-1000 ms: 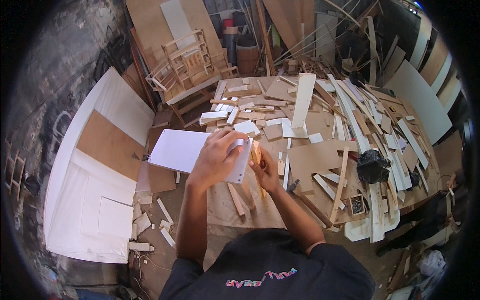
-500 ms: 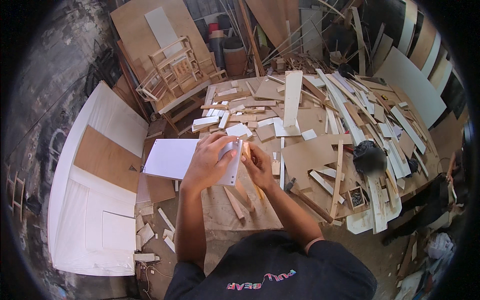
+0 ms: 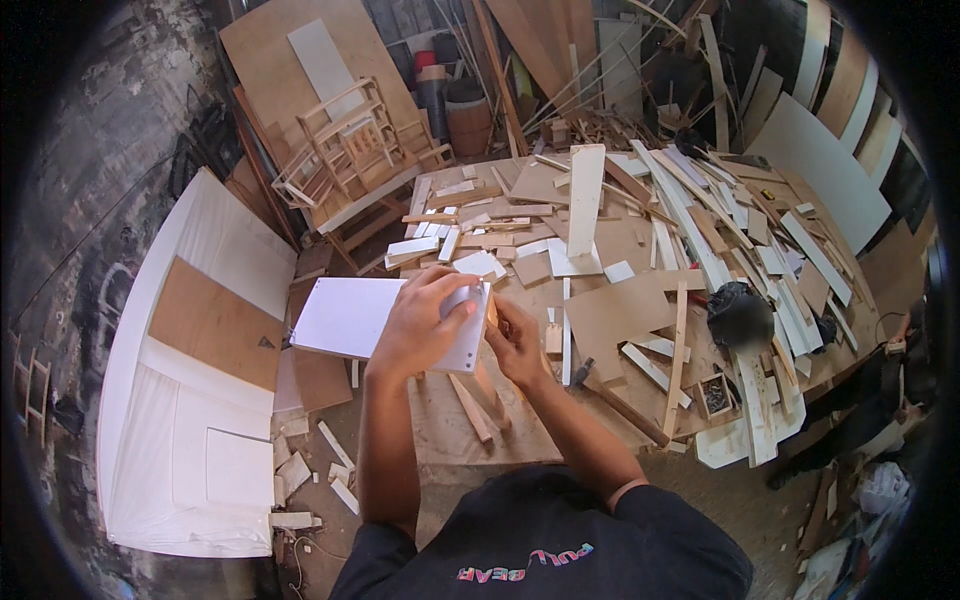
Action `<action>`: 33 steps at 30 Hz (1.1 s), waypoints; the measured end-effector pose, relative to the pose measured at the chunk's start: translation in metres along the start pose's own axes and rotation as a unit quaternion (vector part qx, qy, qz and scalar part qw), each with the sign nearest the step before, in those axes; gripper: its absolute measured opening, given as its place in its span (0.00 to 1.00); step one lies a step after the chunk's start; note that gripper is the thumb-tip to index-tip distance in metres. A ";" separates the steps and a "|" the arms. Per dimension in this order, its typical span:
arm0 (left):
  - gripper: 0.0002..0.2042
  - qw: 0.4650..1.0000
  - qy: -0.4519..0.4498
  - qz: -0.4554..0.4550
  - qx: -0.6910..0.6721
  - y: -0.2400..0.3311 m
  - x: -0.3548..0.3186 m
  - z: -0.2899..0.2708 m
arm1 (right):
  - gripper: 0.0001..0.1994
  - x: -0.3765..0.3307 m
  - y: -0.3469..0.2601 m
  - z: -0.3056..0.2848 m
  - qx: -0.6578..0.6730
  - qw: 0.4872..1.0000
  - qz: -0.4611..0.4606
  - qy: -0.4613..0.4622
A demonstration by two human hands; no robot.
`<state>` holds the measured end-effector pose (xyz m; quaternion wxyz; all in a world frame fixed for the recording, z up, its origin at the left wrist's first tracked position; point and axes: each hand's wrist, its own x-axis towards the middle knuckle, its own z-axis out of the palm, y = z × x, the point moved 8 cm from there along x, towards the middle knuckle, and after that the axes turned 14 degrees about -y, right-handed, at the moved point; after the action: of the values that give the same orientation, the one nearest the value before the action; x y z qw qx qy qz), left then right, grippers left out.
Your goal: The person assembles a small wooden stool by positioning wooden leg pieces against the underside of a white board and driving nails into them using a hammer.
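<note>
Above the near part of the worktable, my left hand (image 3: 425,322) is closed over the right part of a white board (image 3: 345,314), thumb and fingers bent near its end. Small dark holes or screw heads show at the board's corners. At that same end, my right hand (image 3: 520,342) is closed on a piece of bare wood (image 3: 491,310) held against the board's edge; its fingertips are partly hidden. Below the board, wooden strips (image 3: 472,408) slant toward me; whether they join the board I cannot tell.
The worktable (image 3: 440,440) carries many white and brown offcuts. A hammer (image 3: 584,374) lies right of my right hand, with a small box of dark fasteners (image 3: 714,395) farther right. An upright white post (image 3: 586,200) stands beyond. White panels (image 3: 190,400) lean at left.
The board and both hands have shifted very slightly to the right. My right hand has turned a little and its fingers sit farther behind the board's end. Both grips stay closed.
</note>
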<state>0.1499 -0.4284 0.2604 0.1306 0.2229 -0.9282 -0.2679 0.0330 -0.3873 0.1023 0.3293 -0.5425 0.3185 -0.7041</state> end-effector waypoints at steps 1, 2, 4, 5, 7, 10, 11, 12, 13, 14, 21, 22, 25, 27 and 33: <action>0.16 1.000 0.002 0.002 0.006 0.001 -0.001 -0.001 | 0.25 -0.001 0.000 -0.002 -0.025 1.000 0.012 -0.007; 0.16 1.000 0.001 0.003 0.010 0.004 -0.003 0.000 | 0.26 -0.005 0.000 -0.004 -0.050 0.998 0.027 -0.013; 0.16 1.000 0.001 0.005 0.017 0.007 -0.005 0.002 | 0.26 -0.005 0.001 -0.002 -0.029 0.999 -0.019 -0.006; 0.16 1.000 0.002 0.006 0.021 0.009 -0.007 0.002 | 0.25 -0.004 -0.001 -0.001 -0.018 0.999 -0.043 -0.003; 0.17 1.000 0.000 0.004 0.022 0.010 -0.008 0.003 | 0.24 -0.005 0.003 -0.004 -0.021 1.000 -0.016 0.011; 0.17 1.000 -0.005 -0.002 0.017 0.010 -0.010 0.002 | 0.23 -0.004 -0.003 -0.005 -0.066 0.997 -0.026 0.016; 0.17 1.000 -0.005 0.002 0.015 0.009 -0.011 0.002 | 0.22 -0.004 -0.009 -0.003 -0.088 0.995 -0.035 0.015; 0.16 1.000 -0.005 0.005 0.014 0.008 -0.012 0.002 | 0.23 -0.004 -0.011 -0.002 -0.082 0.996 -0.027 0.015; 0.16 1.000 -0.005 0.004 0.018 0.007 -0.012 0.003 | 0.23 -0.004 -0.014 -0.002 -0.076 0.997 -0.019 0.014; 0.16 1.000 -0.004 0.006 0.023 0.008 -0.011 0.003 | 0.23 -0.002 -0.016 -0.002 -0.070 0.997 -0.013 0.014; 0.15 0.999 -0.006 0.011 0.036 0.017 -0.017 0.003 | 0.25 -0.011 -0.005 0.000 -0.035 0.998 0.037 -0.035; 0.15 0.999 -0.005 0.007 0.034 0.017 -0.018 0.004 | 0.25 -0.013 -0.007 0.001 -0.038 0.998 0.033 -0.030; 0.15 0.999 0.004 0.003 0.037 0.019 -0.019 0.003 | 0.26 -0.013 -0.005 -0.001 -0.049 0.998 0.028 -0.028; 0.15 0.999 0.010 0.004 0.041 0.018 -0.021 0.002 | 0.26 -0.011 -0.007 0.002 -0.042 0.998 0.021 -0.031; 0.14 0.998 0.018 0.036 0.055 0.019 -0.021 0.002 | 0.24 -0.008 -0.013 0.005 -0.008 1.000 -0.009 -0.010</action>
<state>0.1607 -0.4037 0.2668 0.1441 0.2010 -0.9465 -0.2075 0.0384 -0.3737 0.1090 0.3214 -0.5549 0.3163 -0.6991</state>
